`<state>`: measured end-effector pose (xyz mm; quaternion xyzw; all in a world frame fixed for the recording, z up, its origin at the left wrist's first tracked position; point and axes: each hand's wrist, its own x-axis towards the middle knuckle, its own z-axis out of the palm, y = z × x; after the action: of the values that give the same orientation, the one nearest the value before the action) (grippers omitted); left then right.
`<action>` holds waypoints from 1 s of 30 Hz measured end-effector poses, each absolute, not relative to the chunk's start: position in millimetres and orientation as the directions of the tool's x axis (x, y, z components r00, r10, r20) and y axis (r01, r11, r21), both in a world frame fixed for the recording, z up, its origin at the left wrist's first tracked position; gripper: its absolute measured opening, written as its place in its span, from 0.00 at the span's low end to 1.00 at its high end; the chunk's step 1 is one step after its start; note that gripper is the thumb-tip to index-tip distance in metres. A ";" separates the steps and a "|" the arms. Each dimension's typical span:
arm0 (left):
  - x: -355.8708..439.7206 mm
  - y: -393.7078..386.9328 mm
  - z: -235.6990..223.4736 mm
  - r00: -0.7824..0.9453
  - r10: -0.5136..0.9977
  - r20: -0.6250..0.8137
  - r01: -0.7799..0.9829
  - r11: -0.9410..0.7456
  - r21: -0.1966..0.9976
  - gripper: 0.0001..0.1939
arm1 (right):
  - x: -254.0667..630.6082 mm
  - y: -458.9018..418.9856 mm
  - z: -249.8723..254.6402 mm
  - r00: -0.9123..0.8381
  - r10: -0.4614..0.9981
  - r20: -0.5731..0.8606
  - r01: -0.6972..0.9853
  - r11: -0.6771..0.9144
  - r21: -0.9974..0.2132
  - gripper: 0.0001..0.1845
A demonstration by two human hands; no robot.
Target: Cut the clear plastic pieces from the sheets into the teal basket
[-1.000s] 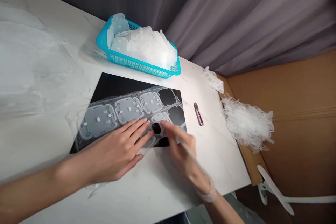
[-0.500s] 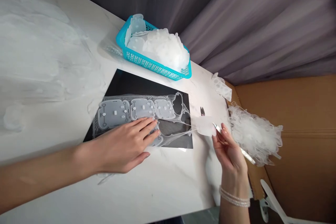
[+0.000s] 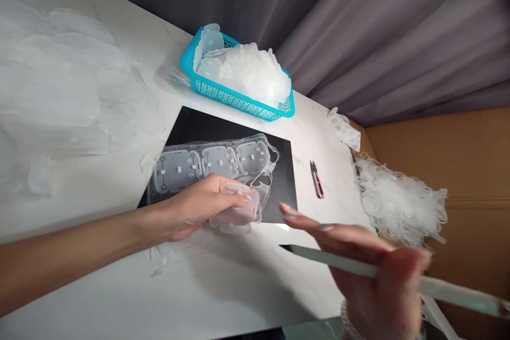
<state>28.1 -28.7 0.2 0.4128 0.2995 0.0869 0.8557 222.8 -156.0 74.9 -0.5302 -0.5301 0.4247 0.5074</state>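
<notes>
My left hand (image 3: 203,203) pinches a small translucent silicone piece (image 3: 239,204), thumb on top, and pink shows through it. It is above the near edge of a black mat (image 3: 279,170). On that mat lies a clear moulded sheet (image 3: 221,162) of rounded panels with small studs and slots, its torn flashing at the right end. Closer to the camera, my right hand (image 3: 370,271) is closed around a slim, pale pen-shaped tool (image 3: 342,261); its dark pointed tip faces left and its exact kind is unclear. The right index finger stretches towards the piece.
A turquoise basket (image 3: 235,100) at the back holds a heap of translucent pieces. Pink thread snips (image 3: 317,179) lie right of the mat. Stringy clear scraps (image 3: 398,199) pile by a cardboard box (image 3: 478,170). Translucent sheets (image 3: 59,85) cover the table's left.
My left hand has lifted from flat on the sheet and now grips the small piece. The right hand, earlier holding a translucent piece, has come nearer the camera. The thread snips are uncovered.
</notes>
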 end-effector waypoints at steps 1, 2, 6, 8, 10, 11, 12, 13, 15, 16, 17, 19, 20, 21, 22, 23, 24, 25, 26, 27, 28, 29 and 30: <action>27.7 -28.9 0.3 0.798 0.394 -0.456 0.114 0.644 0.757 0.17 | 227.7 -154.5 78.2 0.164 0.982 0.095 0.128 0.075 -0.989 0.34; 27.5 -28.8 1.1 0.788 0.387 -0.480 0.131 0.655 0.744 0.17 | 232.1 -151.3 81.1 0.227 0.969 0.092 0.170 0.054 -0.984 0.32; 28.9 -28.7 8.3 0.758 0.395 -0.519 0.151 0.668 0.728 0.18 | 236.6 -123.7 80.4 0.221 0.973 -0.071 0.562 -0.186 -0.806 0.16; 29.9 -29.4 11.3 0.750 0.408 -0.520 0.166 0.645 0.746 0.17 | 230.4 -107.6 72.9 0.081 0.984 -0.156 0.693 -0.168 -0.701 0.12; 30.4 -30.2 12.4 0.750 0.422 -0.510 0.177 0.615 0.769 0.16 | 223.1 -95.3 64.6 -0.044 0.985 -0.168 0.742 -0.080 -0.666 0.07; 30.4 -30.4 12.4 0.750 0.432 -0.501 0.176 0.599 0.781 0.15 | 220.4 -91.2 61.1 -0.078 0.984 -0.161 0.748 -0.049 -0.662 0.06; 30.3 -30.5 12.1 0.752 0.441 -0.489 0.174 0.583 0.793 0.14 | 218.8 -88.5 58.4 -0.099 0.983 -0.155 0.746 -0.030 -0.665 0.06; 30.1 -30.3 11.8 0.753 0.451 -0.479 0.173 0.566 0.806 0.14 | 218.3 -86.9 56.6 -0.111 0.983 -0.148 0.738 -0.018 -0.674 0.07; 29.5 -29.0 11.8 0.758 0.459 -0.463 0.185 0.530 0.827 0.14 | 220.1 -86.0 55.0 -0.133 0.981 -0.141 0.712 -0.005 -0.703 0.08; 29.1 -28.0 12.3 0.765 0.454 -0.457 0.195 0.513 0.836 0.14 | 221.7 -86.1 54.9 -0.146 0.979 -0.141 0.698 0.001 -0.716 0.09; 28.6 -26.8 13.1 0.776 0.444 -0.448 0.203 0.497 0.844 0.14 | 223.3 -86.3 55.3 -0.161 0.977 -0.139 0.686 0.010 -0.727 0.09; 27.7 -24.2 15.2 0.805 0.418 -0.420 0.206 0.467 0.860 0.14 | 225.5 -86.2 56.6 -0.194 0.972 -0.132 0.668 0.032 -0.743 0.09; 27.2 -23.0 16.2 0.820 0.408 -0.401 0.199 0.454 0.869 0.14 | 225.9 -86.1 57.4 -0.206 0.971 -0.125 0.664 0.044 -0.746 0.09; 26.7 -21.9 16.9 0.832 0.402 -0.383 0.188 0.445 0.875 0.14 | 225.7 -86.1 58.4 -0.213 0.970 -0.116 0.663 0.056 -0.747 0.09; 26.3 -20.9 17.3 0.842 0.396 -0.367 0.176 0.441 0.880 0.14 | 225.1 -86.2 59.2 -0.217 0.971 -0.105 0.664 0.068 -0.744 0.09; 25.9 -20.1 17.4 0.851 0.389 -0.354 0.165 0.442 0.882 0.14 | 224.1 -86.6 60.0 -0.224 0.970 -0.090 0.666 0.085 -0.741 0.09; 25.5 -19.5 17.3 0.857 0.380 -0.347 0.158 0.448 0.880 0.14 | 222.7 -87.1 60.5 -0.235 0.969 -0.070 0.669 0.109 -0.735 0.08; 25.2 -19.0 17.0 0.863 0.369 -0.346 0.155 0.458 0.875 0.14 | 220.8 -87.8 60.7 -0.248 0.968 -0.048 0.678 0.138 -0.722 0.08; 25.0 -18.7 16.7 0.868 0.355 -0.349 0.158 0.468 0.870 0.13 | 218.6 -88.6 60.4 -0.257 0.966 -0.025 0.695 0.167 -0.700 0.08; 24.8 -18.3 16.5 0.870 0.343 -0.354 0.163 0.477 0.864 0.13 | 216.2 -89.2 59.7 -0.259 0.966 -0.008 0.722 0.188 -0.665 0.10; 24.8 -18.0 16.4 0.868 0.337 -0.365 0.170 0.489 0.856 0.13 | 213.5 -89.4 58.6 -0.252 0.968 0.001 0.757 0.199 -0.622 0.12; 24.8 -17.7 16.5 0.862 0.336 -0.380 0.179 0.501 0.847 0.13 | 210.9 -89.2 57.2 -0.237 0.972 0.003 0.795 0.195 -0.575 0.13; 24.9 -17.2 16.6 0.854 0.340 -0.394 0.185 0.509 0.841 0.13 | 208.5 -88.5 55.5 -0.214 0.977 -0.001 0.829 0.181 -0.530 0.13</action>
<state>24.9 -17.2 16.6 0.4933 0.2665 0.0469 0.8267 208.5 -88.5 55.5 -0.6028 -0.7488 0.2150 0.1722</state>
